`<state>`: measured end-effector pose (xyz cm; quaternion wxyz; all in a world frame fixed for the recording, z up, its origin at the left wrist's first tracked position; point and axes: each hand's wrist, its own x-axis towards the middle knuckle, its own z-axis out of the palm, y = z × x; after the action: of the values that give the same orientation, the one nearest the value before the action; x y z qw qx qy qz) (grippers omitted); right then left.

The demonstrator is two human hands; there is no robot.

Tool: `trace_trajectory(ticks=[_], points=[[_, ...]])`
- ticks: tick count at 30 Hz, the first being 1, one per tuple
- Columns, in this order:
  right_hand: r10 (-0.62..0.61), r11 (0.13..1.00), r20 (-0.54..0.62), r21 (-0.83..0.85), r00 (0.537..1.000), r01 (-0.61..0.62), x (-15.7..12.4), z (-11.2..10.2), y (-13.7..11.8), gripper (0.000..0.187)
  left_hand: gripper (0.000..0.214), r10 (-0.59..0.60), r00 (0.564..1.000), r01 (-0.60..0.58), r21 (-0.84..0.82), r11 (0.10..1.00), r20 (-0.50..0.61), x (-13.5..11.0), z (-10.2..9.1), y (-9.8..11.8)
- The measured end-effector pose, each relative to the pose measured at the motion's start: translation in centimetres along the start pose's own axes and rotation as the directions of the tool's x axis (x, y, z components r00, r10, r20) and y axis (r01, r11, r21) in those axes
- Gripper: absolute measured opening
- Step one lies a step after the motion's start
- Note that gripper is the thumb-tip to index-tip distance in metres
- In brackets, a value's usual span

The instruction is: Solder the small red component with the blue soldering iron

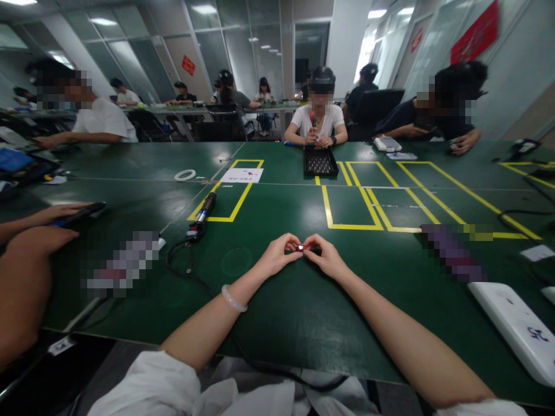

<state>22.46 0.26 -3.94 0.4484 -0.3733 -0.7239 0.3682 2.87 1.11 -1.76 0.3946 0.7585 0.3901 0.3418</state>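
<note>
My left hand and my right hand meet over the green table, fingertips pinched together on a tiny part with a white and a red end. Both hands rest low on the table top. A pale bangle circles my left wrist. The part is too small to name.
An electric screwdriver with a black cable lies to the left beside a yellow outlined box. A black tray sits before a person opposite. A white device lies at the right. A co-worker's arm holds a dark tool at the left. Other people sit around the tables.
</note>
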Motion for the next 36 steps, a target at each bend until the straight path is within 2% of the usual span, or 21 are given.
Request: trace_trajectory(ticks=[6, 10, 13, 16, 18, 20, 22, 25, 27, 29, 32, 36], points=[[0.002, 0.998, 0.012, -0.056, 1.0, -0.002, -0.1, -0.1, -0.2, 0.017, 0.017, -0.009, 1.0, 0.009, 0.017, 1.0, 0.01, 0.0, 0.0, 0.0], [0.018, 0.998, 0.011, -0.068, 1.0, -0.017, -0.1, -0.1, -0.1, 0.015, 0.02, -0.023, 0.999, 0.023, 0.01, 1.0, 0.037, -0.1, -0.1, 0.0], [0.041, 0.997, 0.014, -0.067, 0.999, -0.04, -0.1, -0.1, -0.2, 0.014, 0.025, -0.027, 0.997, 0.025, 0.032, 0.999, 0.07, 0.1, -0.8, 0.1], [0.057, 0.997, 0.029, -0.06, 0.998, -0.055, -0.1, -0.1, -0.3, 0.014, 0.029, -0.022, 1.0, 0.019, 0.169, 0.985, 0.015, 0.6, -3.2, -0.1], [0.064, 0.996, 0.037, -0.066, 0.997, -0.061, -0.1, -0.1, -0.2, 0.015, 0.032, -0.018, 0.998, 0.038, 0.311, 0.95, -0.064, 0.8, -5.9, -0.7], [0.07, 0.995, 0.042, -0.077, 0.997, -0.067, -0.1, -0.1, -0.1, 0.015, 0.036, -0.03, 0.985, 0.108, 0.479, 0.871, -0.167, 0.5, -9.2, -1.8], [0.075, 0.994, 0.049, -0.081, 0.996, -0.071, -0.1, 0.0, -0.1, 0.015, 0.04, -0.07, 0.937, 0.291, 0.655, 0.697, -0.342, -0.5, -12.7, -3.0], [0.083, 0.994, 0.058, -0.076, 0.995, -0.078, -0.1, 0.1, -0.4, 0.015, 0.054, -0.141, 0.778, 0.607, 0.675, 0.419, -0.613, -2.9, -17.4, -4.7], [0.086, 0.994, 0.058, -0.072, 0.995, -0.082, -0.1, 0.1, -0.5, 0.015, 0.062, -0.206, 0.7, 0.704, 0.612, 0.362, -0.684, -4.5, -19.6, -5.6], [0.087, 0.994, 0.059, -0.071, 0.994, -0.083, -0.1, 0.0, -0.6, 0.015, 0.06, -0.319, 0.646, 0.761, 0.556, 0.334, -0.693, -5.6, -21.0, -6.4], [0.093, 0.993, 0.063, -0.077, 0.994, -0.088, -0.1, -0.1, -0.5, 0.015, 0.053, -0.451, 0.609, 0.791, 0.534, 0.298, -0.652, -6.2, -22.1, -7.5], [0.099, 0.992, 0.058, -0.082, 0.993, -0.095, -0.2, -0.1, -0.3, 0.015, 0.06, -0.451, 0.661, 0.743, 0.609, 0.279, -0.6, -6.1, -22.5, -7.9]])
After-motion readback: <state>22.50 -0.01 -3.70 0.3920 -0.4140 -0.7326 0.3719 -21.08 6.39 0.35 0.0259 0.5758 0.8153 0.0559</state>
